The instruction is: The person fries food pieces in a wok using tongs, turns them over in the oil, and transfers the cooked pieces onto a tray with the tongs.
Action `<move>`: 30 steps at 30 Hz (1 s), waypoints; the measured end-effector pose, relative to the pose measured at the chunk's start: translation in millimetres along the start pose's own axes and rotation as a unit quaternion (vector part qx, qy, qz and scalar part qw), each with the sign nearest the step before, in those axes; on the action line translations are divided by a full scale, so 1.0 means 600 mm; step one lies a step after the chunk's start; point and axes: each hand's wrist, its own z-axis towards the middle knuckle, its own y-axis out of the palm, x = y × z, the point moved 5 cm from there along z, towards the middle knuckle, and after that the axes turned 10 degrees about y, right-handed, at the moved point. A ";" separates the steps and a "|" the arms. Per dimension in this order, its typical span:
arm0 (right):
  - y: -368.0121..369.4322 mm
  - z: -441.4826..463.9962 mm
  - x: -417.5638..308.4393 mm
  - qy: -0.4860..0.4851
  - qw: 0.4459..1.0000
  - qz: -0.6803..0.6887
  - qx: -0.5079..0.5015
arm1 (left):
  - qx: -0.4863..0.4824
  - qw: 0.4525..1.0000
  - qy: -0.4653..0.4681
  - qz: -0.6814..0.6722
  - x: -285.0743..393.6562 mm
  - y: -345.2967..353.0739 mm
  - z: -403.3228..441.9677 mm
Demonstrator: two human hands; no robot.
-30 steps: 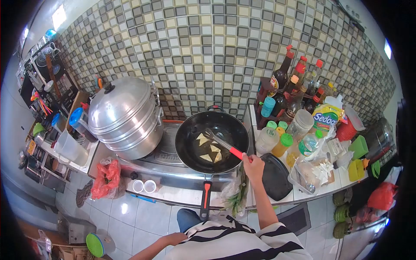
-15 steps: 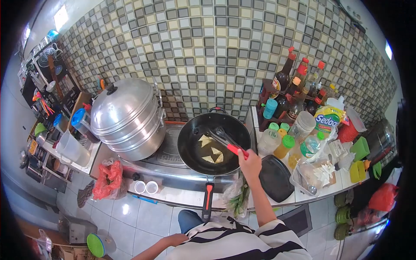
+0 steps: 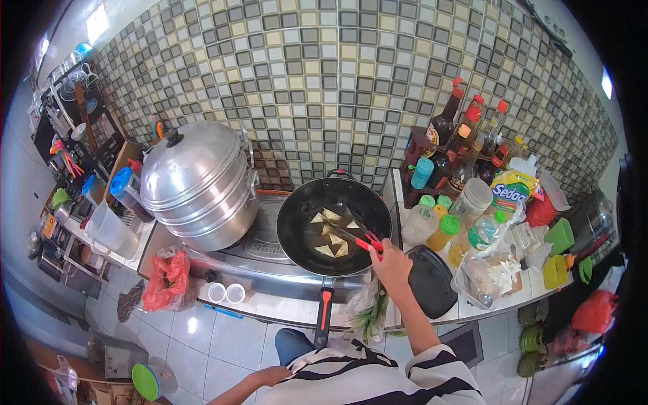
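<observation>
My right hand (image 3: 391, 263) is closed around the red handles of a pair of tongs (image 3: 369, 244). The dark ends of the tongs reach into a black frying pan (image 3: 294, 226), among several pale triangular pieces of food (image 3: 325, 250) in what looks like oil. Where the tips meet the pieces, I cannot make out whether they grip one. My left hand (image 3: 275, 375) is low, against the front of my striped shirt, its fingers mostly hidden. The pan's black and red handle (image 3: 324, 317) points toward my body, with neither hand on it.
A large metal steamer (image 3: 196, 189) stands left of the pan. Two white cups (image 3: 226, 293) and a red plastic bag (image 3: 167, 278) are at the front left. To the right are a black tray (image 3: 432, 282), a clear container (image 3: 482, 290), several jars and sauce bottles (image 3: 443, 125).
My right hand has shifted slightly right and down, and the tongs' handles look wider apart. A pale piece now shows at the right of the pan. My left hand stays put.
</observation>
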 end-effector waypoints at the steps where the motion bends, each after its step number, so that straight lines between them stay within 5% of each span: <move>1: -0.010 -0.001 0.004 0.012 1.000 -0.006 -0.007 | 0.008 1.000 0.017 0.017 0.000 -0.001 0.000; 11: 0.027 0.017 -0.023 -0.032 0.998 0.000 0.050 | 0.010 1.000 0.013 0.026 0.000 -0.015 0.003; 19: -0.007 0.003 -0.026 -0.090 0.993 -0.032 -0.065 | 0.018 1.000 0.020 -0.009 -0.015 0.002 -0.007; 30: 0.000 0.017 -0.077 -0.181 0.981 0.012 0.064 | 0.012 0.999 0.036 0.001 -0.004 -0.009 -0.004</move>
